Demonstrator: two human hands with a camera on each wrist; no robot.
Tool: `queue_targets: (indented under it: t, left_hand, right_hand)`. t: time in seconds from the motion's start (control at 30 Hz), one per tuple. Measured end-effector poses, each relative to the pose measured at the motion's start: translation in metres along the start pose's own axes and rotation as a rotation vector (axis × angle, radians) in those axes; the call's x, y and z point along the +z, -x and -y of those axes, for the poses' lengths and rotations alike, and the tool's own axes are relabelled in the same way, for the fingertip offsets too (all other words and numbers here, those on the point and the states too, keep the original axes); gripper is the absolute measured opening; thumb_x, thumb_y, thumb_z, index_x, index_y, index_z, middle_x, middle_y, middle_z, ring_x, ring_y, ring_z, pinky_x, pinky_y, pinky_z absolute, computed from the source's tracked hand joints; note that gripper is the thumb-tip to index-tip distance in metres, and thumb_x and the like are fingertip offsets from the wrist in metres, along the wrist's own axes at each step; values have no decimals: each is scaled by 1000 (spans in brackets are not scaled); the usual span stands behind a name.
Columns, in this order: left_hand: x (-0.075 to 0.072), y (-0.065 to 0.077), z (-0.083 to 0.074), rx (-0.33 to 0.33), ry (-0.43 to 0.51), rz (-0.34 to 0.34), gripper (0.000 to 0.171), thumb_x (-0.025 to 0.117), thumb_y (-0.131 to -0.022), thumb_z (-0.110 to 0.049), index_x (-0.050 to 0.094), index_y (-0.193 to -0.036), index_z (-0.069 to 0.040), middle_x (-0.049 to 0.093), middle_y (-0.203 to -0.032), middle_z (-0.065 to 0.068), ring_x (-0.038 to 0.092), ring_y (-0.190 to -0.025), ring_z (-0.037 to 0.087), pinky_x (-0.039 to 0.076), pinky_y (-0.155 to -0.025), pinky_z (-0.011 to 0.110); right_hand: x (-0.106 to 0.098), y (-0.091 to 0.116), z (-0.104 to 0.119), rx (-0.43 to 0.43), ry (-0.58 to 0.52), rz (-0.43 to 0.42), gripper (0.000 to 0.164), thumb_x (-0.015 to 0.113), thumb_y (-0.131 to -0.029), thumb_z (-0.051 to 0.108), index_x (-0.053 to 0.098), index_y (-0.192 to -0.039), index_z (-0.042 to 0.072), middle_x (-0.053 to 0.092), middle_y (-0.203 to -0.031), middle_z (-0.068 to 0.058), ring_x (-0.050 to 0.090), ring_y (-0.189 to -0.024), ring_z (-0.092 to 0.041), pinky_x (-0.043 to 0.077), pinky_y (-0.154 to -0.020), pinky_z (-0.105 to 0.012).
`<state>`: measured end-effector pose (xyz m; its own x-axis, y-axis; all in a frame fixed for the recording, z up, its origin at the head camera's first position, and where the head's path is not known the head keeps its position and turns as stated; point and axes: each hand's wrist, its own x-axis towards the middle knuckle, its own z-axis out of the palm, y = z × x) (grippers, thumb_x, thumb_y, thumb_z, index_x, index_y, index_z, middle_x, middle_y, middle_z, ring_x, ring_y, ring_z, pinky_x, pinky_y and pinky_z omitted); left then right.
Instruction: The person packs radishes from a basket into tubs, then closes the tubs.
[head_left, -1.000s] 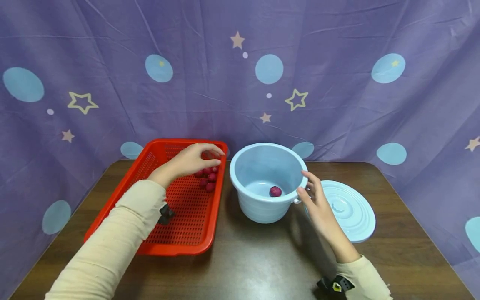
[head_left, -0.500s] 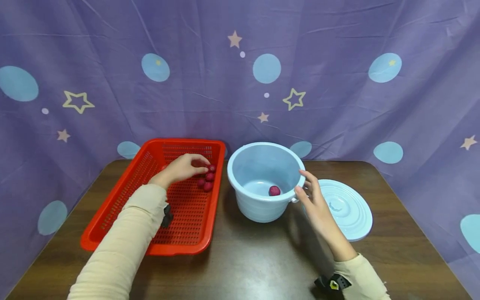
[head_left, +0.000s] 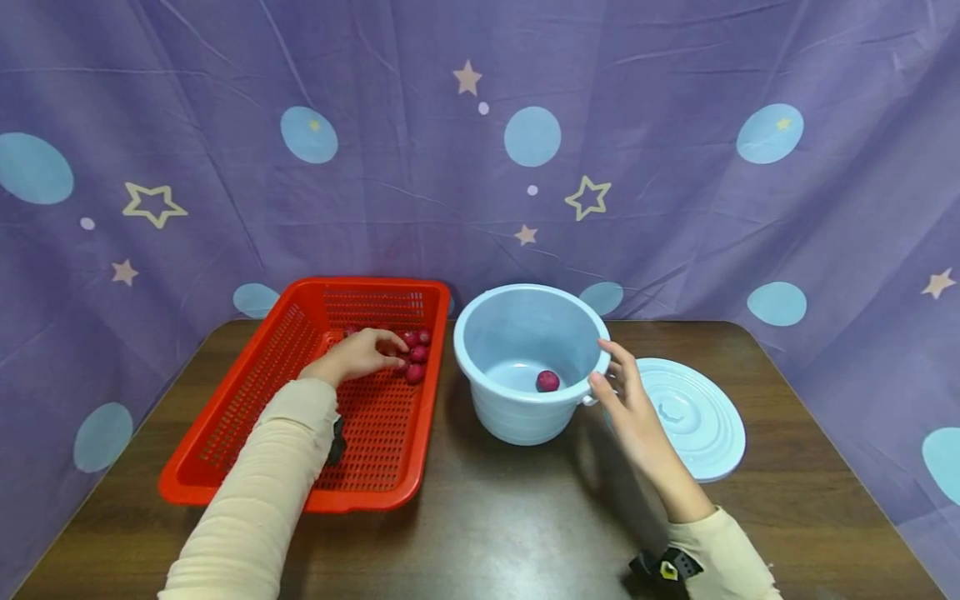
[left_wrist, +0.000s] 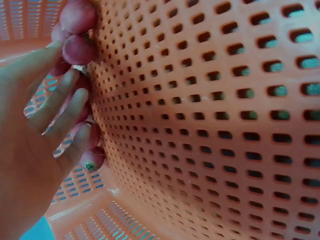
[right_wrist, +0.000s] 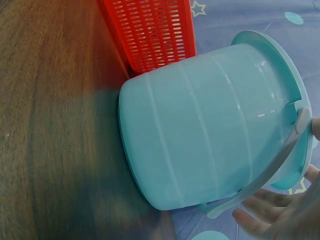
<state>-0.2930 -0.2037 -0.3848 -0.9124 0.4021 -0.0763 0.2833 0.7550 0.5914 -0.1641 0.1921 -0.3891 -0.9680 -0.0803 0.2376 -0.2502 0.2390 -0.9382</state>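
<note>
In the head view my left hand reaches low into the red plastic basket, its fingertips at a cluster of small round radishes. The left wrist view shows the fingers spread and fairly straight over several radishes; one lower radish has a green stem end. My right hand holds the right rim of the light blue bucket, thumb and index finger at the edge. Other fingers hang outside the wall, near the pale handle. One radish lies on the bucket's bottom.
A round light blue lid lies on the wooden table right of the bucket, partly behind my right hand. The basket stands close to the bucket's left side. A purple curtain with stars and dots hangs behind the table.
My left hand has gone down and left into the basket, from above the radishes to among them. The right hand stays on the bucket rim. The head view has shifted slightly.
</note>
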Motion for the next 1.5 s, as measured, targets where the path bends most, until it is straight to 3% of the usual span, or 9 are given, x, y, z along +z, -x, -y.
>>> queue_targets:
  t: [0.3,0.57,0.7,0.87,1.0,1.17,1.37,1.5]
  left_hand:
    - [5,-1,2,-15,-17,37,24,71,-90,-9,67,-111,1,66,-94,13,60,-88,25,47,-80,39]
    - [1,1,-3,-24,-4,48,23,71,-88,-9,63,-107,-1,61,-86,8,55,-78,20,43,-73,34]
    - [-5,1,-10,-21,-82,29,23,69,-87,-14,62,-107,-7,58,-84,4,53,-77,19,41,-74,35]
    - [-14,5,-24,26,-210,-16,23,70,-86,-21,61,-106,-16,58,-84,2,53,-78,20,40,-72,38]
    - [-21,10,-35,58,-251,-58,23,72,-85,-25,61,-106,-22,61,-89,2,54,-80,20,41,-70,38]
    - [-28,15,-50,123,-225,-87,22,71,-86,-25,61,-105,-24,63,-92,-1,58,-86,19,44,-76,37]
    - [-36,20,-75,210,-181,-99,22,72,-87,-22,62,-107,-24,63,-93,-4,59,-87,16,46,-78,37]
    - [-40,25,-87,250,-145,-119,19,72,-89,-23,63,-106,-24,64,-92,-4,59,-86,15,46,-79,36]
  right_hand:
    - [0,0,0,2,10,0,51,47,-106,21,28,-152,18,44,-140,-24,53,-111,-33,49,-91,-34]
    - [0,0,0,-7,24,-2,51,47,-106,22,28,-152,18,44,-141,-23,54,-113,-33,48,-89,-25]
    - [-1,0,0,-20,31,-7,50,47,-106,21,29,-152,18,46,-140,-23,55,-110,-32,48,-88,-25]
    - [-1,-1,0,-20,27,-5,51,47,-106,21,28,-153,18,45,-140,-23,54,-111,-32,47,-87,-22]
    - [0,0,0,-20,23,-3,51,47,-106,20,28,-153,17,45,-140,-24,54,-111,-32,48,-88,-23]
    - [0,1,0,-19,48,-5,50,46,-106,21,28,-153,18,46,-139,-24,55,-110,-32,48,-90,-31]
    - [-2,1,0,-25,63,-11,50,46,-106,21,28,-153,18,46,-140,-24,54,-112,-32,46,-88,-24]
    - [-1,0,0,-23,48,-4,50,46,-106,21,28,-153,18,45,-140,-24,54,-114,-33,47,-90,-27]
